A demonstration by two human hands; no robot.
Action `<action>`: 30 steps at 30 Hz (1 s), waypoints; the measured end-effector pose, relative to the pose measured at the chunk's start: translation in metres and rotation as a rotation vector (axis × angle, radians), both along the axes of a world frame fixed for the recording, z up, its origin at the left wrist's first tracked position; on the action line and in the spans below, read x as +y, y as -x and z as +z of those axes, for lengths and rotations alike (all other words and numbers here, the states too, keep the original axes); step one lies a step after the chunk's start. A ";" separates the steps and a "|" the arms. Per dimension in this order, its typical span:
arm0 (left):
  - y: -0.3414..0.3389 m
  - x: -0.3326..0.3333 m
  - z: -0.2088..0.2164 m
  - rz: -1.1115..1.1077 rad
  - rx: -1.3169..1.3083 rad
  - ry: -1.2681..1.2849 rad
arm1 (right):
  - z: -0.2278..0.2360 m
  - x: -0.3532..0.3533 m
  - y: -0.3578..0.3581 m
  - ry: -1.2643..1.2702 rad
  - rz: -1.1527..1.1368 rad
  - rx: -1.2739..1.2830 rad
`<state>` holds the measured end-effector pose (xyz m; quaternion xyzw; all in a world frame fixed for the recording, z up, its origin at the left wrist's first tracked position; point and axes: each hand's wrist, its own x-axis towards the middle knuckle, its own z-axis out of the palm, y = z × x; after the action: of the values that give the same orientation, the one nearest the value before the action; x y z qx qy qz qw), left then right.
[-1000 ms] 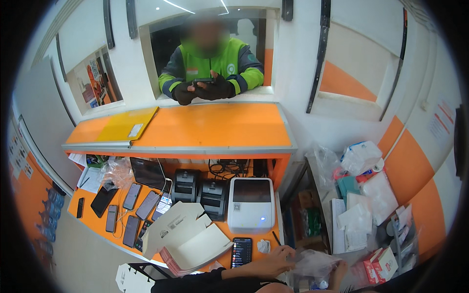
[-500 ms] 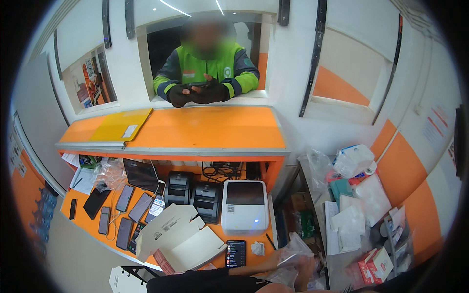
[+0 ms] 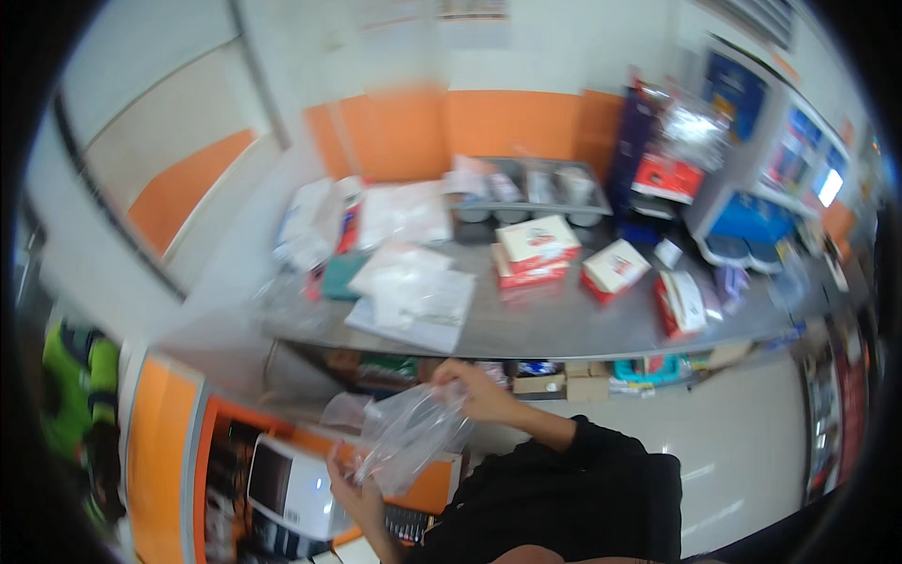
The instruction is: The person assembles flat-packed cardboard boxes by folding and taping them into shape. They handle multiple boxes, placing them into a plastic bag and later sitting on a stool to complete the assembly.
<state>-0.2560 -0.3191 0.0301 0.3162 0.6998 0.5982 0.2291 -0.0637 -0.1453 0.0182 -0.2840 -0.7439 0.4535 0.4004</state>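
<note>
A clear plastic bag (image 3: pixel 413 437) hangs stretched between my two hands, above the gap between the orange desk and the steel counter. At its upper corner my right hand (image 3: pixel 477 393) pinches the edge, the arm reaching across from a black sleeve. Lower down, my left hand (image 3: pixel 357 498) grips the opposite side of the bag; the plastic partly covers its fingers. Beside my left hand stands a white label printer (image 3: pixel 287 489) on the desk. The phone (image 3: pixel 409 524) lies near my left wrist.
Along the wall, a steel counter (image 3: pixel 526 329) carries several red-and-white boxes (image 3: pixel 537 242), a grey divided tray (image 3: pixel 526 183), stacked papers (image 3: pixel 413 291) and plastic packs. A blue-and-white machine (image 3: pixel 761 188) stands at its right end. Cartons (image 3: pixel 587 381) sit beneath. A person in green (image 3: pixel 80 376) is at far left.
My view has swung right, from the desk and service window to the steel counter. The plastic bag, earlier bunched at the lower edge, is now spread between both hands.
</note>
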 end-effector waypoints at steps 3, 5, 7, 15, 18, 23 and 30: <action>-0.014 0.017 -0.010 -0.204 1.123 0.098 | 0.005 -0.023 -0.025 -0.154 -0.015 -0.195; -0.038 0.033 -0.032 -0.208 0.653 -0.092 | -0.009 -0.042 -0.029 -0.172 -0.015 -0.268; -0.042 0.045 -0.068 -0.250 0.638 -0.155 | -0.007 -0.045 -0.043 0.015 0.025 -0.283; -0.062 0.065 -0.046 -0.457 0.539 0.023 | -0.001 -0.025 -0.138 0.066 0.040 -0.494; -0.075 0.087 -0.035 -0.416 0.534 0.024 | -0.014 -0.023 -0.176 -0.090 -0.068 -0.329; -0.117 0.131 -0.018 -0.323 0.548 -0.014 | -0.005 -0.006 -0.259 -0.048 -0.212 -0.428; -0.183 0.204 0.003 -0.287 0.566 -0.065 | -0.008 0.035 -0.401 0.438 -0.188 0.053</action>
<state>-0.0727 -0.1149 0.0327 0.5727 0.6645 0.4702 0.0970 0.3370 -0.1100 0.0099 -0.4204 -0.5871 0.5721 0.3889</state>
